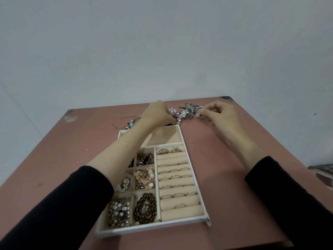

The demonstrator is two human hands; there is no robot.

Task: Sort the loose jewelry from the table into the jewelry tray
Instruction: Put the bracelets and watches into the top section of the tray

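- Loose jewelry: a small heap on the far part of the surface, just beyond the tray's far rim. It holds a beaded cluster [174, 114] of round lilac and pearl-pale beads, a silver watch [185, 113] with a square face, and a metal link band [191, 106], shiny and ribbed.
- Wire bangle [133, 124] with a blue charm lies apart to the left, near the tray's far left corner and partly behind the left wrist.
- Left hands entry: left hand [156, 113], seen from the back, fingers bent down onto the beaded cluster. The tips are hidden, so I cannot tell whether they grip it.
- Right hand [220, 111]: thumb and forefinger pinch a small pale piece [199, 113], pinkish with silver, at the heap's right edge; other fingers curled.
- Jewelry tray [196, 179]: white rim, beige plush lining, rectangular, near centre of the surface.
- Right column: padded ring rolls with slim bands [173, 176] tucked between them, and two chunky rings [164, 151] at the far roll.
- Left squares: tangled dark-gold pieces [145, 158]; pink-and-gold pieces [145, 179]; a pearl-and-black cluster [118, 213]; an oval dark brown beaded piece [145, 210].
- Far wide compartment: the left forearm crosses over it.
- Surface [234, 150]: matt dusty pink, scuffed at the corners.
- Black sleeves [72, 204] pushed up both forearms.
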